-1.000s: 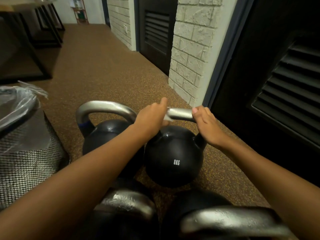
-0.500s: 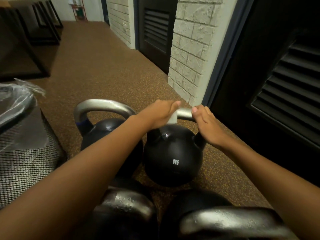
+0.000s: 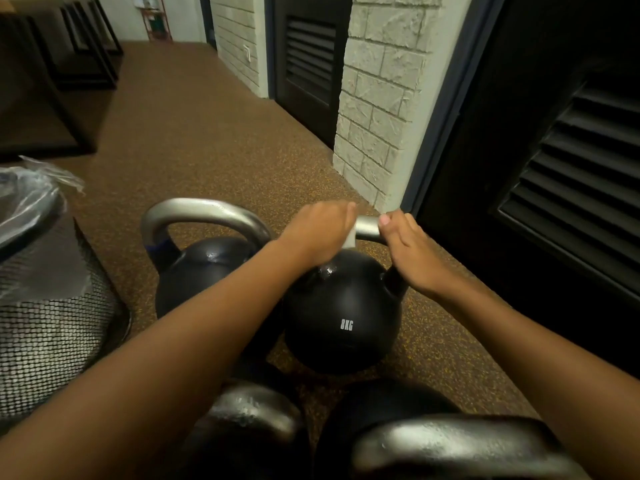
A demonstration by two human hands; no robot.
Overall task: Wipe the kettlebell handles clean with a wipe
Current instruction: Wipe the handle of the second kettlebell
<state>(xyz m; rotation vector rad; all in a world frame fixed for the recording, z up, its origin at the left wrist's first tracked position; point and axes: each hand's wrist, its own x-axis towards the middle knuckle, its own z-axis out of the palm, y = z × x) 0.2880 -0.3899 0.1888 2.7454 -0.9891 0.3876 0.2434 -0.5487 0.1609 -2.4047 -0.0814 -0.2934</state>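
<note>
Wiping step: left hand [image 3: 317,232] clasps white wipe [image 3: 349,240] round silver steel handle [image 3: 367,227] of black 8KG kettlebell [image 3: 343,317], just beside right hand [image 3: 414,252] gripping the handle's bend. Next, judged: right hand shifts, wipe covers that bend.

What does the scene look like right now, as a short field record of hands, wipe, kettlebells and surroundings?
left hand: fingers wrapped round the wipe on the handle of the 8KG kettlebell
right hand: grips the handle's right corner, thumb on top
bare handle: a short stretch between the two hands
second kettlebell: behind-left of the 8KG one, touched by neither hand
near kettlebells: two at the bottom edge, blurred
mesh bin: far left, lined with plastic
</note>
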